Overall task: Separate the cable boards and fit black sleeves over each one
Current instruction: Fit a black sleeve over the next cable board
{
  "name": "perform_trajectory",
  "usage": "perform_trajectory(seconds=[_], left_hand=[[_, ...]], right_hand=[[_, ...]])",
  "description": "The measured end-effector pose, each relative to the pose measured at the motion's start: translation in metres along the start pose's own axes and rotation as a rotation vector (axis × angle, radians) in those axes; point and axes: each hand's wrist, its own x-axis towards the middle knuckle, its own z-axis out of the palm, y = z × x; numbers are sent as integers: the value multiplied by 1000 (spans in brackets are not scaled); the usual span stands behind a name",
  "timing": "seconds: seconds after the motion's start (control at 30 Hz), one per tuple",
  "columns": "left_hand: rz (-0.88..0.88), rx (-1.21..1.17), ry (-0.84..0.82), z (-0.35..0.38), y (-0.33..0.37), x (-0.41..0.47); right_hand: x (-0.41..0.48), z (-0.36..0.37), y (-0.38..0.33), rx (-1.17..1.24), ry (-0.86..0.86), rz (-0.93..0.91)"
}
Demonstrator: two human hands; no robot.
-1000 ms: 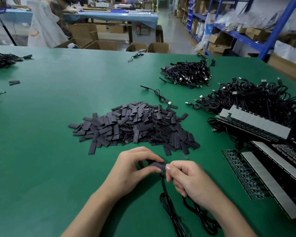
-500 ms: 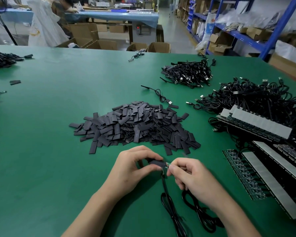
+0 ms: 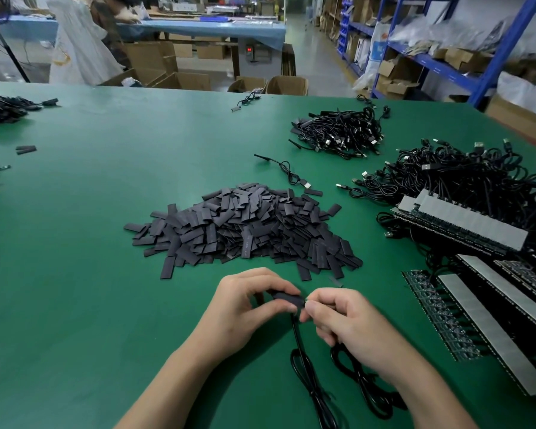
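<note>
At the near edge of the green table [image 3: 75, 274], a black cable [image 3: 304, 376] lay in loose loops between the person's forearms and ran up to the hands. The left hand [image 3: 245, 308] was curled, its thumb and forefinger pinching a black sleeve [image 3: 287, 298] just above the table surface. The right hand [image 3: 350, 323] was likewise curled, thumb and forefinger pinching the cable board [image 3: 305, 303] at the sleeve's right-hand opening. Only a small tip of the board showed there; how far it sat inside the sleeve could not be determined. Beyond the hands, at mid-table, lay a large heap of loose sleeves [image 3: 245, 230], with a few strays around its edge. To the right were long board strips [image 3: 489, 329] with grey backing, lying side by side, and a further stack of strips [image 3: 464, 224] behind them, resting against a tangle of cables [image 3: 464, 178]. A single cable [image 3: 288, 171] lay just behind the heap. Farther back sat a smaller bundle of cables [image 3: 341, 131]. Past the far edge of the table stood cardboard boxes [image 3: 183, 78] and, to the right, blue shelving [image 3: 508, 41].
</note>
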Motion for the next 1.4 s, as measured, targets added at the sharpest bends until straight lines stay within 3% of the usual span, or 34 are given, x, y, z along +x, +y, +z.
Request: perform_trajectory(seconds=[0.77, 1.4], left_hand=[[-54, -31, -12, 0, -5, 0], [56, 27, 37, 0, 2, 0]], right_hand=[[3, -2, 7, 70, -47, -35], [-1, 3, 1, -9, 30, 13]])
